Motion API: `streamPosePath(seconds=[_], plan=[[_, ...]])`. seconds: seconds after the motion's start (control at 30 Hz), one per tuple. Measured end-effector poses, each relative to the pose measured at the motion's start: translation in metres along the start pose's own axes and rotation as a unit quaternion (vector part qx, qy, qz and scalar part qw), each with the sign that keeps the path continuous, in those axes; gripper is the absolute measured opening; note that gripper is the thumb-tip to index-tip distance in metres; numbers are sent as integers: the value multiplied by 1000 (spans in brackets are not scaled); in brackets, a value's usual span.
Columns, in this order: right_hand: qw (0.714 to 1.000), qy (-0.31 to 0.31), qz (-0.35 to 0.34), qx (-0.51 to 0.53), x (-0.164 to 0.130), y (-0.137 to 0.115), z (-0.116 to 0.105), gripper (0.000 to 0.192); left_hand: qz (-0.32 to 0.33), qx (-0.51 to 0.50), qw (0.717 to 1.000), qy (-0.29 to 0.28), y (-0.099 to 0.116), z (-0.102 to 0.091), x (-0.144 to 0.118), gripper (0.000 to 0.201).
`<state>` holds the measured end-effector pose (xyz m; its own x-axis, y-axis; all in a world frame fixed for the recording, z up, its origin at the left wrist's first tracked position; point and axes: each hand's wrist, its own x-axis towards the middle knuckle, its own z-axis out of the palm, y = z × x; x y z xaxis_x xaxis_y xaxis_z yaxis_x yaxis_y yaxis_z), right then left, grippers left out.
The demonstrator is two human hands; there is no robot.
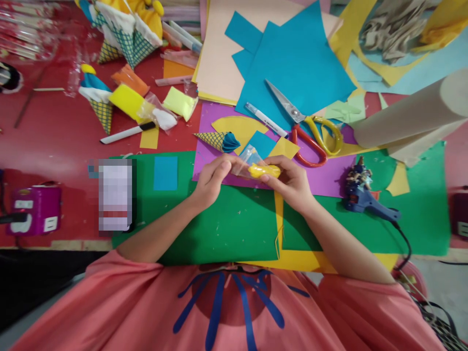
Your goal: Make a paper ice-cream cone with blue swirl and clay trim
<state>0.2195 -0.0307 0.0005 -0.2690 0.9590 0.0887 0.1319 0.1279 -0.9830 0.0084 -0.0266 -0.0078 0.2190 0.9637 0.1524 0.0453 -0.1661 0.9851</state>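
Note:
My right hand (293,184) is closed on a soft yellow lump (266,170), which looks like modelling clay in a clear plastic bag (250,157). My left hand (212,181) pinches the other end of that bag, its fingertips partly hidden behind the plastic. Just beyond my left hand lies a small paper cone (210,140) with a grid pattern and a ruffled blue top. Pieces of yellow paper (237,126) and a blue paper square (262,143) are spread on the purple sheet (321,181) beneath.
Scissors (298,119) and a white marker (266,119) lie beyond my hands. A blue glue gun (365,199) with a cord rests at the right. Clay packets (127,101), finished cones (97,105), a pixelated phone-shaped object (115,195) and a purple power box (36,209) sit leftward.

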Motion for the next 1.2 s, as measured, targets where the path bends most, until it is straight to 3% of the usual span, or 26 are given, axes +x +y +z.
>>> streamPosePath(seconds=[0.1,0.2,0.47,0.77,1.2], plan=[[1000,-6,-7,4,0,0,0,26,-1,53,998,15,7,0,5,26],[999,-17,-31,-15,1,-1,-2,24,-13,28,1000,-2,8,-3,9,24],[999,-28,-14,-25,1,-1,-3,28,-56,12,990,-129,2,-17,17,29],[997,-9,5,-72,3,0,-2,32,-44,47,987,-145,4,-13,14,34],[994,-40,-30,-98,2,-2,2,21,86,150,972,-162,1,-8,13,31]])
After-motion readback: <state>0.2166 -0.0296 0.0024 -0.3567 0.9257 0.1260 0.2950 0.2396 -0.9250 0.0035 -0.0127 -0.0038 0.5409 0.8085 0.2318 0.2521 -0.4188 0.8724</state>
